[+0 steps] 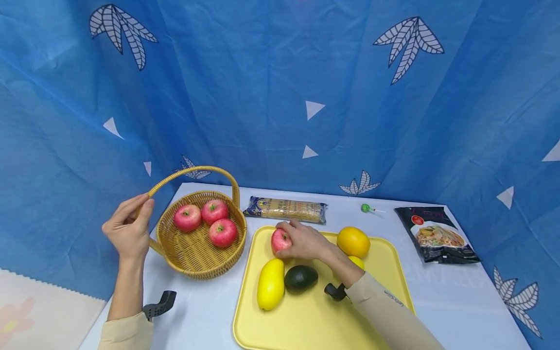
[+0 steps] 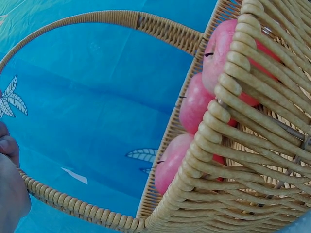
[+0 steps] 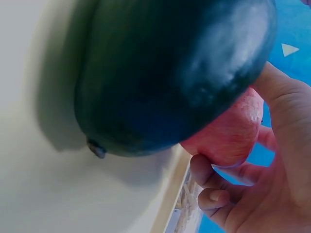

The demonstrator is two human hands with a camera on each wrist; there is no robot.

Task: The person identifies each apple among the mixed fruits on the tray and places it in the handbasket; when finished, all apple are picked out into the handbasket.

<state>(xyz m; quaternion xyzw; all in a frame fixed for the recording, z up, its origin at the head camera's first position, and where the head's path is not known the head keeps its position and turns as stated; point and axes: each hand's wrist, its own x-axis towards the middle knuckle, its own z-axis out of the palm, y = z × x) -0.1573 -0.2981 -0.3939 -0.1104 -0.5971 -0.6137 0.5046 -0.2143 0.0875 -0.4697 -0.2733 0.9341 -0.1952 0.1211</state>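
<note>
My left hand (image 1: 131, 226) grips the arched handle of a wicker basket (image 1: 205, 272) at its left side. Inside the basket lie three red apples (image 1: 187, 217), also seen through the weave side in the left wrist view. Over the yellow tray (image 1: 302, 330), my right hand (image 1: 306, 241) holds another red apple (image 1: 281, 241) between thumb and fingers, near the tray's back left corner. A dark green avocado (image 1: 301, 279) and a yellow mango (image 1: 271, 284) lie just in front of that hand. In the right wrist view the avocado (image 3: 180, 73) partly hides the held apple (image 3: 231, 131).
A yellow-orange fruit (image 1: 353, 242) sits at the tray's back right, with another yellow fruit (image 1: 357, 262) partly behind my right forearm. Behind the tray lie a pasta packet (image 1: 286, 209) and a green lollipop (image 1: 366, 208). A black noodle packet (image 1: 437, 236) lies at the right. Blue curtain backs the table.
</note>
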